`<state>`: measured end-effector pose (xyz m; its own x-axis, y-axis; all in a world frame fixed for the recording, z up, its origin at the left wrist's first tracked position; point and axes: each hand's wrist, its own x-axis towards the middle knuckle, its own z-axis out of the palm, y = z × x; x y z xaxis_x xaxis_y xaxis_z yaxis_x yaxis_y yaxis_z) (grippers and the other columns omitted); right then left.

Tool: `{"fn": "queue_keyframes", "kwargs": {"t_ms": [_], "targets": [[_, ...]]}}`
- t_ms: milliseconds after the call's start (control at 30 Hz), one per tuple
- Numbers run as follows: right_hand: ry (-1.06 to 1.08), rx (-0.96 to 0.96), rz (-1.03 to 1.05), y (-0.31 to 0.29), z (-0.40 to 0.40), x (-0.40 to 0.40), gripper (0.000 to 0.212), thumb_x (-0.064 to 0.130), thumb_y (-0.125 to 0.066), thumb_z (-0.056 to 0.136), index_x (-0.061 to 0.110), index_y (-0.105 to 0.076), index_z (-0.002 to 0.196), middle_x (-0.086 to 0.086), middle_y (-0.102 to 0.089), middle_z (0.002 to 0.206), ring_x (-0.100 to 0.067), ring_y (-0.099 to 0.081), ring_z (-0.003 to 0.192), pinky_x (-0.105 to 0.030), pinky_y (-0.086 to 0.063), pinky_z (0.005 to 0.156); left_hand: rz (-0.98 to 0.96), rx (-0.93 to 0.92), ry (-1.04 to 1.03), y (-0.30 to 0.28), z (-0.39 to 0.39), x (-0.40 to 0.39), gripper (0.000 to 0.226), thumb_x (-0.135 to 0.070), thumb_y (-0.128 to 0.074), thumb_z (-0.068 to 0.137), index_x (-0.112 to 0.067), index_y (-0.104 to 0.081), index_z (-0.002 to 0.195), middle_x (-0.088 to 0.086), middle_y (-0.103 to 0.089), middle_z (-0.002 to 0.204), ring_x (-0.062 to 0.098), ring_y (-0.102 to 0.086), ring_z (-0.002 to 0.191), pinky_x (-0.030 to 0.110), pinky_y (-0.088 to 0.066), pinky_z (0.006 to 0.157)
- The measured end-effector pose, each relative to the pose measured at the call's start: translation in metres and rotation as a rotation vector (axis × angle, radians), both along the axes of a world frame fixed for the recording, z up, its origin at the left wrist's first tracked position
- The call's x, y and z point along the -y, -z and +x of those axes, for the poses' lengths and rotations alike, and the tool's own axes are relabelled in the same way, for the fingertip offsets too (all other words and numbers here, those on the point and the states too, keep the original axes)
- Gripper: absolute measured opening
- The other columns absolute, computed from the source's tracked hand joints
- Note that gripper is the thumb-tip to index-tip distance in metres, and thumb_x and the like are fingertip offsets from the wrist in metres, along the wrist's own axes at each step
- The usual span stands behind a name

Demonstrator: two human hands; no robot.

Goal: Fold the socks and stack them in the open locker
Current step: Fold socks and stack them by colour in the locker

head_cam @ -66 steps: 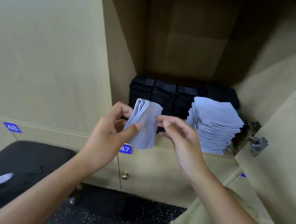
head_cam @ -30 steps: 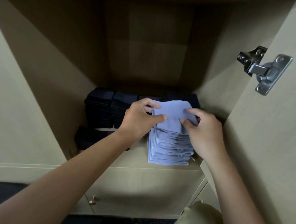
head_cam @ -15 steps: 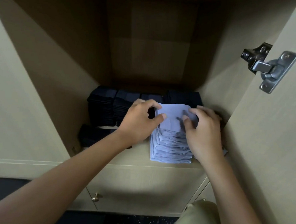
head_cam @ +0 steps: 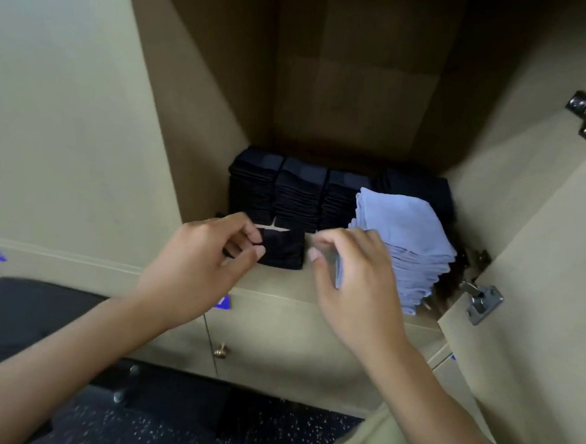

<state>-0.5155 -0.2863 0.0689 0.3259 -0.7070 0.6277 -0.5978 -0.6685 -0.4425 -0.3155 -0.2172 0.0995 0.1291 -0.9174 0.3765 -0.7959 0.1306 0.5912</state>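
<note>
The open locker (head_cam: 332,293) holds a tall stack of folded light blue socks (head_cam: 410,242) at the front right. Several stacks of folded black socks (head_cam: 286,194) stand behind it and to its left, with a low black stack (head_cam: 281,248) in front of them. My left hand (head_cam: 207,261) hovers at the locker's front edge before the low black stack, fingers loosely curled, holding nothing. My right hand (head_cam: 353,280) hovers just left of the blue stack, also loosely curled and apparently empty.
The locker door (head_cam: 536,322) stands open on the right with metal hinges (head_cam: 482,298) sticking out near the blue stack. A closed lower door with a brass knob (head_cam: 221,350) is below. A black seat (head_cam: 21,315) sits at lower left.
Both hands have let go of the folded blue sock, which now lies on top of the blue stack, and have drawn back out to the locker's front edge. My view has pulled back.
</note>
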Motion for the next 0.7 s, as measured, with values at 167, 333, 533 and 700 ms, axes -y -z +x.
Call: {"fn": "queue_keyframes", "kwargs": {"t_ms": [167,333,533,700], "targets": [[-0.171,-0.105,0.053,0.007,0.028,-0.015,0.014,0.025,-0.061,0.096,0.018,-0.065,0.108,0.009,-0.062,0.099,-0.018,-0.055,0.099,-0.039,-0.048,0.091,0.115,0.094,-0.086,0.023,0.040,-0.043,0.007,-0.032,-0.066,0.094,-0.035,-0.065,0.088,-0.018,-0.068,0.083,0.002,-0.063,0.089,0.021,-0.049,0.073],[-0.285,-0.247,0.053,0.010,0.056,-0.023,0.015,0.029,-0.061,0.097,0.023,-0.065,0.109,0.013,-0.062,0.099,-0.014,-0.053,0.097,-0.027,-0.042,0.085,0.182,0.164,-0.212,0.036,0.076,-0.076,0.013,-0.050,-0.058,0.094,-0.038,-0.064,0.095,-0.024,-0.063,0.090,-0.009,-0.056,0.092,0.025,-0.050,0.075],[-0.506,-0.352,0.050,0.016,0.099,-0.041,0.015,0.030,-0.062,0.096,0.023,-0.065,0.109,0.013,-0.061,0.098,-0.012,-0.053,0.097,-0.025,-0.042,0.081,0.237,0.147,-0.377,0.041,0.126,-0.131,0.028,-0.060,-0.050,0.089,-0.036,-0.063,0.095,-0.021,-0.068,0.091,0.003,-0.063,0.087,0.035,-0.052,0.080],[-0.675,-0.363,0.131,0.018,0.141,-0.062,0.017,0.032,-0.063,0.097,0.027,-0.066,0.112,0.020,-0.060,0.102,0.000,-0.049,0.093,-0.018,-0.039,0.079,0.262,0.052,-0.524,0.042,0.161,-0.191,0.007,-0.036,-0.065,0.095,-0.037,-0.064,0.088,-0.019,-0.070,0.089,-0.001,-0.063,0.089,0.026,-0.050,0.079]]}}
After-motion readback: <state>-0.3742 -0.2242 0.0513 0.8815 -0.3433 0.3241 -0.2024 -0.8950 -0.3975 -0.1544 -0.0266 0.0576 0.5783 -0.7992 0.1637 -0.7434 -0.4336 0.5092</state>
